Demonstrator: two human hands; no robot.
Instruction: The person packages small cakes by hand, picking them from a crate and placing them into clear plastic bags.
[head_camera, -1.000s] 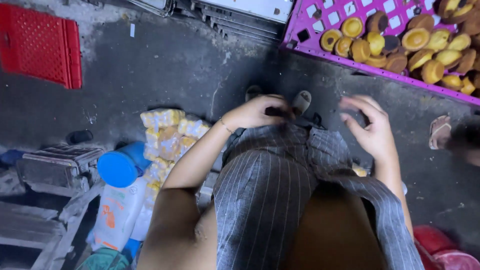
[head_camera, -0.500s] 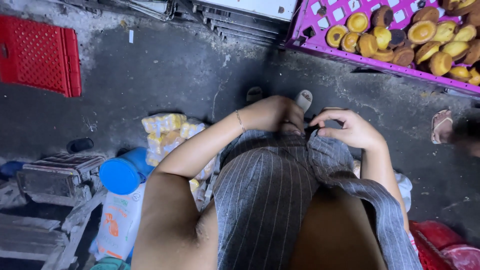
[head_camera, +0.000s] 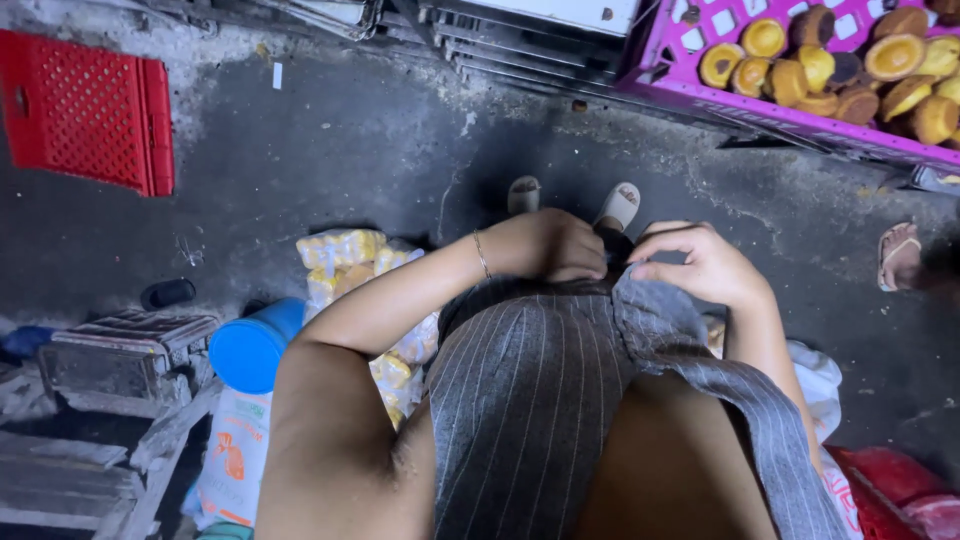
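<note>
I look down at my own body in a grey pinstriped garment (head_camera: 540, 400). My left hand (head_camera: 560, 245) is closed on the dark fabric at its front edge, a thin bracelet on the wrist. My right hand (head_camera: 700, 265) pinches a fold of the same striped cloth just to the right. Both hands meet at my waist above my two feet in pale sandals (head_camera: 620, 205). A clear bag of yellow packaged buns (head_camera: 345, 255) lies on the floor beside my left arm.
A pink crate (head_camera: 700, 100) of round baked cakes stands at the upper right. A red crate (head_camera: 85, 110) leans at the upper left. A blue lid (head_camera: 250, 345), a metal box (head_camera: 120, 350) and another person's sandalled foot (head_camera: 900, 255) are nearby on the dark concrete floor.
My right hand has come in from open and raised to grip the cloth at my waist next to the left hand. The view has tilted down slightly.
</note>
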